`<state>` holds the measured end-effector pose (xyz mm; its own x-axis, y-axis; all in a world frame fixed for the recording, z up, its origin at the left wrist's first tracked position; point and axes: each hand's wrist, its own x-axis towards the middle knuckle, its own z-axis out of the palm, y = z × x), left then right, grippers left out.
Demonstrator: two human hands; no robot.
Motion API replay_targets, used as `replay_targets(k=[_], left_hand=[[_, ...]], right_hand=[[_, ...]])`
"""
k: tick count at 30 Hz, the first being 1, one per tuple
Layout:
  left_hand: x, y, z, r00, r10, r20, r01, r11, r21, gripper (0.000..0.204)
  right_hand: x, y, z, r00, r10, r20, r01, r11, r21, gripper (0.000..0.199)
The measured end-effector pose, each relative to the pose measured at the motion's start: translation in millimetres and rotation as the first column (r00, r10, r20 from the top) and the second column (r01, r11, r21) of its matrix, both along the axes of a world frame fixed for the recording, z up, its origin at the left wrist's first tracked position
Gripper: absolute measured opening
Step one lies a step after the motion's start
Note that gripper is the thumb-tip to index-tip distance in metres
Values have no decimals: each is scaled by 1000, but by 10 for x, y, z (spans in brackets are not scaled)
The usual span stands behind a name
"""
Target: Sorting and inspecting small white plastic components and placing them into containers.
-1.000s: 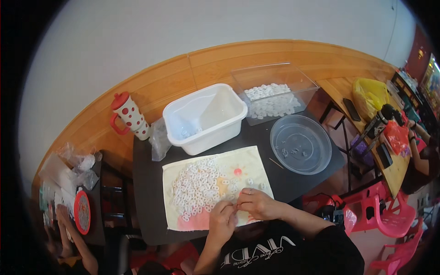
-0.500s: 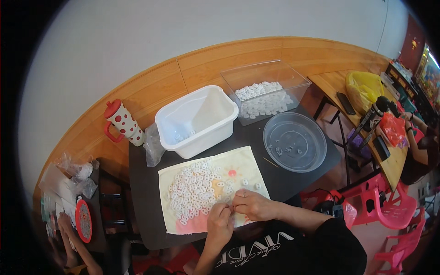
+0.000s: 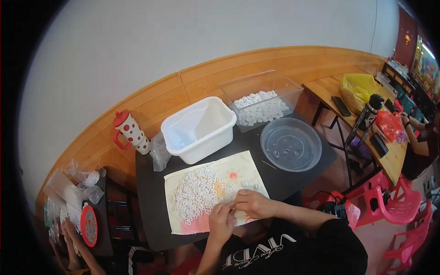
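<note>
Over the near edge of a pale yellow towel (image 3: 245, 165), my left hand (image 3: 222, 221) and my right hand (image 3: 253, 204) meet with fingertips pinched together. Whatever is between them is too small and covered to make out. Left of my hands, a heap of small white oval pieces with holes (image 3: 195, 190) spreads over the cloth. A few single pieces (image 3: 245, 183) lie apart, just beyond my right hand. To the right of the towel, a round clear plastic dish (image 3: 298, 156) holds a few small clear bits. A thin wooden stick (image 3: 268, 164) lies between dish and towel.
Behind the towel stand a white basin (image 3: 213, 143) and a clear box (image 3: 286, 89) with many white pieces. A dotted tumbler (image 3: 132, 133) and a plastic bag (image 3: 159, 153) are at left. Other people's hands (image 3: 68, 229) work beside a red tray (image 3: 89, 225); pink chairs (image 3: 389, 201) stand right.
The whole view has shifted slightly, with the table things sitting a little lower. My hands stay pinched together at the same spot over the towel.
</note>
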<state>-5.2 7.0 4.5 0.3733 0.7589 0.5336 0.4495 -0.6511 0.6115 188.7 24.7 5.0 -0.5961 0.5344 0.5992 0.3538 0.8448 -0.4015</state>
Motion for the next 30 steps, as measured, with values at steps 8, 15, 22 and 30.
replay_targets(k=[8, 15, 22, 30], left_hand=[[-7, 29, -10, 997, 75, 21, -73, 995, -61, 16], [-20, 95, 234, 850, 5, 527, 280, 842, -460, 28], [51, 18, 175, 949, -16, 314, 87, 973, -214, 31], [20, -44, 156, 875, 22, 484, 156, 933, -325, 29]], right_hand=[[-14, 51, 81, 996, -10, -92, 2, 996, -93, 14], [22, -31, 212, 834, -289, -471, -283, 509, -813, 11], [-10, -76, 183, 756, -342, -558, -393, 445, -805, 12], [-29, -194, 201, 765, -334, -550, -350, 501, -791, 16]])
